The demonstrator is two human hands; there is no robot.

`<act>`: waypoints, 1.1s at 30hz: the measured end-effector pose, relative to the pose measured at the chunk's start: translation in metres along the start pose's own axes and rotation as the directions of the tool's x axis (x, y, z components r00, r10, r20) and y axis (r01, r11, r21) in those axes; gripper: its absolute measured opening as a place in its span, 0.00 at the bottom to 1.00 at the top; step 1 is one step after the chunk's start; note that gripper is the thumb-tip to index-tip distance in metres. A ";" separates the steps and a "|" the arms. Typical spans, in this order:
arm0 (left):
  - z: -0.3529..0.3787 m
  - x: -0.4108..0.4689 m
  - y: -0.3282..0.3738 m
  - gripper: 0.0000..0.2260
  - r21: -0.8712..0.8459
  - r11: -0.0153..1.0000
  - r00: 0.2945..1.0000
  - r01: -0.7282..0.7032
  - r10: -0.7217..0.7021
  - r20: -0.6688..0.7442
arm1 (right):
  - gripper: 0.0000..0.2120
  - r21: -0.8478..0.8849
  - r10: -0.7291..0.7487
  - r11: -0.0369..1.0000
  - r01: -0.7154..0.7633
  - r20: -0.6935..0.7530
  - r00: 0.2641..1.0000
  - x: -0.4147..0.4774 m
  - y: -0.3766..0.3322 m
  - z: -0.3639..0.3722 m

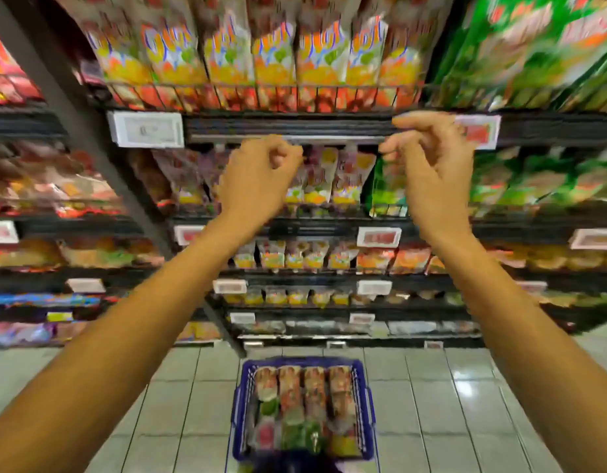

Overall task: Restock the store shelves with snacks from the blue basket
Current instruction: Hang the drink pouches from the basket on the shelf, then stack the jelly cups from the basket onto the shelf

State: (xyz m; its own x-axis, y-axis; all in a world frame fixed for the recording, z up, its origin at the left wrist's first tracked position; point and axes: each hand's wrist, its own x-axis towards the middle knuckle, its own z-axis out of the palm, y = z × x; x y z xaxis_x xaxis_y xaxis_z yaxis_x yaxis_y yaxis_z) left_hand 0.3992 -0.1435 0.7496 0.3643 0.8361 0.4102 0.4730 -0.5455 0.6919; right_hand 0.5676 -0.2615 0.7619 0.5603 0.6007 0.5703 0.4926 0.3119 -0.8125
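1. Black wire shelves [295,126] fill the view, stacked with orange-and-yellow packs [278,59] and, to the right, green bags [534,46]; all are blurred.
2. Pale tiled floor [448,404] lies below the shelves.
3. Blue basket [239,404] stands on the floor in front of the shelves, low in the middle of the view, between the forearms.
4. Snack packs [290,387] lie side by side in four rows inside it, reddish at the top, green and yellow lower down.
5. Left hand [257,179] and right hand [435,172] are raised before the second shelf, fingers curled, gripping nothing visible.
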 end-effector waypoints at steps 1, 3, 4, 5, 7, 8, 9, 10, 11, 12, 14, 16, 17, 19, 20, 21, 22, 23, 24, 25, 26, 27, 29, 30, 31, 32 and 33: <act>0.017 -0.017 -0.024 0.13 -0.040 0.997 0.996 0.064 -0.062 0.065 | 0.10 -0.016 0.091 0.996 -0.091 0.020 0.996 -0.022 0.026 -0.002; 0.049 -0.061 -0.074 0.14 -0.095 0.975 0.964 0.200 -0.179 0.195 | 0.08 -0.062 0.269 0.962 -0.266 0.054 0.962 -0.068 0.081 -0.008; 0.064 -0.085 -0.097 0.14 -0.092 0.960 0.940 0.263 -0.234 0.247 | 0.08 -0.092 0.341 0.938 -0.335 0.061 0.938 -0.091 0.108 -0.012; 0.079 -0.110 -0.120 0.15 -0.064 0.939 0.903 0.339 -0.305 0.301 | 0.07 -0.124 0.405 0.910 -0.396 0.063 0.912 -0.116 0.134 -0.016; 0.106 -0.157 -0.165 0.13 -0.031 0.854 0.797 0.520 -0.472 0.378 | 0.08 -0.167 0.523 0.845 -0.508 0.061 0.850 -0.165 0.189 -0.025; 0.118 -0.179 -0.187 0.11 -0.026 0.813 0.754 0.582 -0.526 0.394 | 0.09 -0.183 0.576 0.809 -0.558 0.059 0.815 -0.188 0.215 -0.028; 0.129 -0.199 -0.211 0.12 0.002 0.778 0.708 0.628 -0.573 0.413 | 0.09 -0.207 0.633 0.764 -0.611 0.063 0.771 -0.210 0.240 -0.031; 0.138 -0.221 -0.233 0.13 0.063 0.747 0.659 0.661 -0.619 0.427 | 0.09 -0.238 0.696 0.707 -0.666 0.066 0.715 -0.232 0.263 -0.034; 0.145 -0.241 -0.253 0.12 0.099 0.715 0.618 0.692 -0.658 0.431 | 0.08 -0.261 0.755 0.644 -0.719 0.063 0.653 -0.255 0.284 -0.038; 0.151 -0.258 -0.272 0.11 0.104 0.679 0.589 0.727 -0.694 0.413 | 0.08 -0.262 0.800 0.588 -0.765 0.052 0.598 -0.275 0.304 -0.040; 0.168 -0.286 -0.308 0.10 0.105 0.616 0.535 0.781 -0.746 0.396 | 0.08 -0.252 0.862 0.495 -0.832 0.017 0.507 -0.314 0.345 -0.041; 0.192 -0.315 -0.343 0.10 0.120 0.563 0.476 0.818 -0.778 0.409 | 0.08 -0.258 0.909 0.397 -0.881 -0.026 0.417 -0.351 0.385 -0.039; 0.205 -0.328 -0.360 0.10 0.114 0.528 0.443 0.841 -0.795 0.415 | 0.09 -0.265 0.922 0.361 -0.894 -0.042 0.384 -0.367 0.404 -0.037; 0.234 -0.356 -0.396 0.07 0.143 0.460 0.376 0.876 -0.838 0.395 | 0.13 -0.285 0.944 0.294 -0.912 -0.064 0.324 -0.400 0.442 -0.031; 0.249 -0.370 -0.415 0.08 0.193 0.435 0.344 0.879 -0.861 0.375 | 0.15 -0.314 0.954 0.253 -0.915 -0.079 0.291 -0.416 0.461 -0.029; 0.263 -0.385 -0.434 0.10 0.259 0.417 0.315 0.871 -0.879 0.358 | 0.14 -0.351 0.959 0.217 -0.911 -0.097 0.266 -0.432 0.479 -0.027; 0.274 -0.396 -0.450 0.11 0.297 0.387 0.283 0.873 -0.897 0.338 | 0.13 -0.375 0.961 0.189 -0.907 -0.119 0.249 -0.448 0.496 -0.025; 0.284 -0.408 -0.467 0.12 0.329 0.353 0.248 0.876 -0.914 0.321 | 0.11 -0.400 0.962 0.161 -0.902 -0.141 0.234 -0.463 0.513 -0.022; 0.292 -0.418 -0.482 0.11 0.371 0.337 0.229 0.865 -0.924 0.306 | 0.11 -0.443 0.963 0.132 -0.887 -0.155 0.221 -0.475 0.528 -0.019; 0.299 -0.426 -0.497 0.10 0.419 0.330 0.220 0.846 -0.931 0.290 | 0.11 -0.516 0.962 0.107 -0.850 -0.163 0.219 -0.487 0.542 -0.017; 0.306 -0.435 -0.511 0.10 0.449 0.316 0.215 0.836 -0.941 0.262 | 0.11 -0.596 0.964 0.071 -0.800 -0.167 0.209 -0.497 0.556 -0.015; 0.312 -0.442 -0.523 0.11 0.454 0.291 0.206 0.842 -0.951 0.229 | 0.09 -0.652 0.962 0.036 -0.757 -0.182 0.202 -0.507 0.570 -0.015; 0.321 -0.456 -0.543 0.19 0.471 0.237 0.180 0.850 -0.970 0.162 | 0.10 -0.675 0.951 -0.010 -0.738 -0.234 0.201 -0.527 0.594 -0.016; 0.325 -0.463 -0.553 0.22 0.486 0.244 0.201 0.839 -0.970 0.140 | 0.14 -0.675 0.940 -0.023 -0.737 -0.265 0.214 -0.536 0.605 -0.018; 0.328 -0.470 -0.565 0.24 0.507 0.266 0.234 0.820 -0.964 0.127 | 0.17 -0.681 0.929 -0.035 -0.732 -0.293 0.228 -0.543 0.613 -0.018; 0.331 -0.476 -0.575 0.25 0.524 0.287 0.268 0.802 -0.957 0.114 | 0.20 -0.685 0.917 -0.038 -0.728 -0.314 0.247 -0.551 0.619 -0.018; 0.334 -0.480 -0.585 0.27 0.538 0.305 0.300 0.786 -0.949 0.100 | 0.22 -0.683 0.904 -0.026 -0.730 -0.328 0.275 -0.557 0.626 -0.017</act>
State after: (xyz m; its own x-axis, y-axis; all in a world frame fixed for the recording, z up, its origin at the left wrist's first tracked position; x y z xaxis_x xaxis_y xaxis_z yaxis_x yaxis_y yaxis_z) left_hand 0.2157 -0.2450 -0.0507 -0.2591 0.7623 -0.5931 0.8620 0.4595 0.2141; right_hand 0.5748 -0.4132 -0.0623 0.8175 0.2053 -0.5381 0.0326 -0.9493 -0.3128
